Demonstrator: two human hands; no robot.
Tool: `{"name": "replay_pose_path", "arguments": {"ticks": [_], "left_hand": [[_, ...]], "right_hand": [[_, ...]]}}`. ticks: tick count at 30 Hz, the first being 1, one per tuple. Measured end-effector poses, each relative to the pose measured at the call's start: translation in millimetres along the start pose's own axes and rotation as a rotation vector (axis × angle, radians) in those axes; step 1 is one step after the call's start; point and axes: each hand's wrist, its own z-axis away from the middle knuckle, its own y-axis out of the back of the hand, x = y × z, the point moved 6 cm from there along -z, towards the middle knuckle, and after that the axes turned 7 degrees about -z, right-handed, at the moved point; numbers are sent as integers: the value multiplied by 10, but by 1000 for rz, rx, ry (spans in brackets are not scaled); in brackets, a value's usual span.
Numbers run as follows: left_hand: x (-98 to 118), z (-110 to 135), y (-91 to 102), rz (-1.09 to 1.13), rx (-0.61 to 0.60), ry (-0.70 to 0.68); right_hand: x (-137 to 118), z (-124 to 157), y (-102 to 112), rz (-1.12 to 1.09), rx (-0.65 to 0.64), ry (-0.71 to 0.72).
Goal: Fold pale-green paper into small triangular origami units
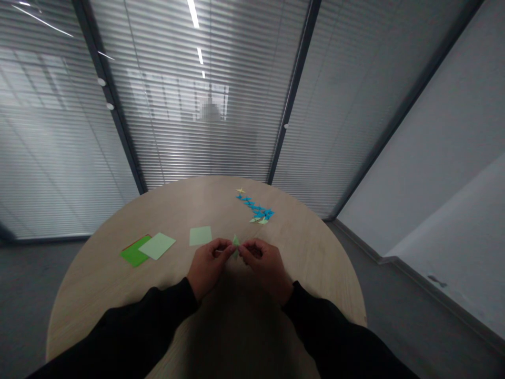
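Between my two hands is a small folded piece of light green paper (235, 241), its pointed tip upward. My left hand (210, 264) pinches it from the left with thumb and forefinger. From the right, my right hand (265, 264) pinches the same piece, so the fingers cover much of it. A flat pale green paper sheet (200, 236) lies just beyond my left hand. Farther back, several blue folded paper pieces (258, 210) form a slanting row, with pale green folded pieces (259, 220) at its near end and a yellow one (240, 190) at its far end.
All this rests on a round wooden table (307, 242). On its left side, another pale green sheet (157, 246) overlaps a bright green stack of paper (135, 251) with an orange edge. Glass panels with blinds (209, 147) stand behind the table, and a white wall (442, 210) is at the right.
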Motion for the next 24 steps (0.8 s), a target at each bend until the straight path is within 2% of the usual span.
{"name": "replay_pose_path", "arguments": {"ticks": [7, 12, 16, 20, 24], "left_hand": [[-12, -1, -31, 7, 28, 41], [-37, 6, -94, 236, -52, 88], [-55, 18, -131, 277, -124, 105], [-58, 32, -132, 271, -81, 106], [-67, 85, -176, 354, -41, 151]], "right_hand": [[-99, 24, -4, 85, 18, 59], [-140, 22, 1, 93, 15, 69], [-118, 16, -4, 68, 3, 47], [-147, 29, 19, 124, 48, 51], [-216, 55, 31, 262, 104, 86]]}}
